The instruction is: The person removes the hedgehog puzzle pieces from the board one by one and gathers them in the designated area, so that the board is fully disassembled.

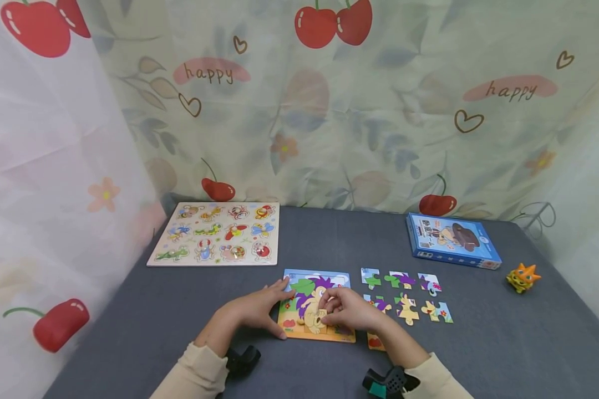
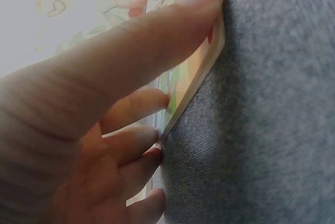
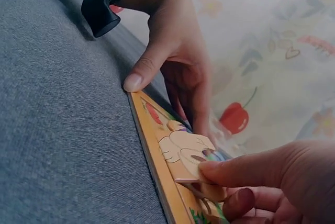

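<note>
A jigsaw puzzle board (image 1: pixel 315 334) with a purple-spined hedgehog picture lies on the table before me. My left hand (image 1: pixel 253 308) spreads along its left side. In the left wrist view the thumb (image 2: pixel 172 28) lies straight over the board's near corner, while the other fingers touch the side edge. Over the lower middle of the board my right hand (image 1: pixel 351 310) pinches a beige puzzle piece (image 3: pixel 189 162) between thumb and fingers. The piece is tilted, one edge raised off the board. Right of the board lie several loose puzzle pieces (image 1: pixel 407 310), one partly hidden beneath the right forearm.
At the back left lies a white board with insect pictures (image 1: pixel 214 235). A blue box (image 1: pixel 454 241) stands at the back right, with a small orange and yellow toy figure (image 1: pixel 522 277) near it. Patterned curtains (image 1: pixel 329 138) enclose the grey table (image 1: pixel 179 310).
</note>
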A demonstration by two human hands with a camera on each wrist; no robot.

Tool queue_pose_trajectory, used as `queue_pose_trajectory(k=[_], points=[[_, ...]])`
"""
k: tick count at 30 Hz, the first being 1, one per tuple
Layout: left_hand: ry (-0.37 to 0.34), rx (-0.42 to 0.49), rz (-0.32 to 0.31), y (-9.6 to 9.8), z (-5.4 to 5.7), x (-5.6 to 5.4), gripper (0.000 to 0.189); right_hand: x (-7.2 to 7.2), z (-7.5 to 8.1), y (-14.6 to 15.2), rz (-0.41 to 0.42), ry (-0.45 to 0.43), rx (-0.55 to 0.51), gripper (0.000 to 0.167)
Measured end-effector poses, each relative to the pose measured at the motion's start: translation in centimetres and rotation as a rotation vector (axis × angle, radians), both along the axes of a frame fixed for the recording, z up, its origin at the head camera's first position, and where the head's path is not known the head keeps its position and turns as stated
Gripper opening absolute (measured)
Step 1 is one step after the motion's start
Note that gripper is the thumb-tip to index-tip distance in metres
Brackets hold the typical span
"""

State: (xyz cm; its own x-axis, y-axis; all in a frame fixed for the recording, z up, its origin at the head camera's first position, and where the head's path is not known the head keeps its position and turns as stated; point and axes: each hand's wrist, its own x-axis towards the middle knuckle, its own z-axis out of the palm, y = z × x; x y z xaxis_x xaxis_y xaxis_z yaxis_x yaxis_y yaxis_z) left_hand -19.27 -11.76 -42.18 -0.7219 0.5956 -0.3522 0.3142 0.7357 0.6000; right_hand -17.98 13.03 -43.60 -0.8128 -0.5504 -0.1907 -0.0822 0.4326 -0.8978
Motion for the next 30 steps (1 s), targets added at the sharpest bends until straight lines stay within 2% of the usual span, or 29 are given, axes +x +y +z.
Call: queue_pose_trajectory(k=[15,22,30], points=[[-0.001,-0.002,-0.003,0.0,-0.1,0.1,0.088,0.9,0.9,2.1,-0.112,-0.058,-0.018,0.024],[-0.001,0.008,-0.005,0.0,-0.1,0.1,0.088,1.3,1.0,4.2,-0.138,-0.018,0.011,0.025],[0.001,0.003,-0.006,0.0,-0.1,0.0,0.088,1.8,1.7,7.4,-0.196,-0.028,0.023,0.034]])
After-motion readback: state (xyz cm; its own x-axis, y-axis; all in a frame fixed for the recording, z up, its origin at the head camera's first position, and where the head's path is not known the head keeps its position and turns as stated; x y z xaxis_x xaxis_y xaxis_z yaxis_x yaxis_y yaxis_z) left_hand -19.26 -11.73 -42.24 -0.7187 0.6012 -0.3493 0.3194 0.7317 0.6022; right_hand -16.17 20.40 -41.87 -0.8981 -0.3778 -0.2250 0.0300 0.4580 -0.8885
